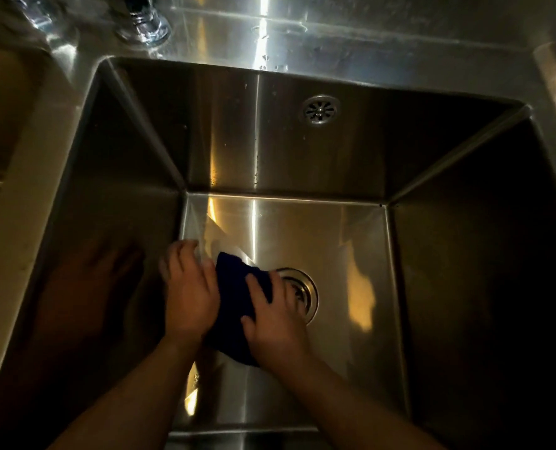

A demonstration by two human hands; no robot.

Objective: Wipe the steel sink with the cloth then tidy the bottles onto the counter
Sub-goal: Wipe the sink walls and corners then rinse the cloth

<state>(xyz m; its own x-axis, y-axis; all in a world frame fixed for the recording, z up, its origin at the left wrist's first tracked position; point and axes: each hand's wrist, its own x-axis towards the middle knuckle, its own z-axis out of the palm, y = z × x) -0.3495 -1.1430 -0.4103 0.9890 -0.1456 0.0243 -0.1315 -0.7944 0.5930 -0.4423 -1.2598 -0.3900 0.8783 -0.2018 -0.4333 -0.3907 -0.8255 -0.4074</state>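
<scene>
- Right hand (276, 315) is laid flat on top of the dark blue cloth (234, 306), fingers spread and fairly straight. The cloth is being pressed down, not grabbed, as far as can be seen.
- Left hand (189, 287) is set on the cloth's left edge, its fingers bent at the knuckles and a bit blurred. Whether that edge is pinched or just pushed on can't be told, tbh.
- The cloth is bunched up between the two hands on the floor of the steel sink (335, 228). Its right part is covered by the right hand and its left edge is tucked under the left one. A rounded corner can be seen sticking out past the fingers at the far side, another toward the wrists.
- The drain (304, 292) is right beside the cloth, and its near-left rim is overlapped by the right hand's fingertips.
- The left hand's fingertips are close to the seam where the floor meets the left wall, and a dim reflection of a hand (101, 271) is picked up on that wall.
- A round overflow grate (320, 109) is set high in the back wall, well apart from the hands.
- The chrome tap base (143, 26) is seen on the wet ledge behind the basin, upper left.
</scene>
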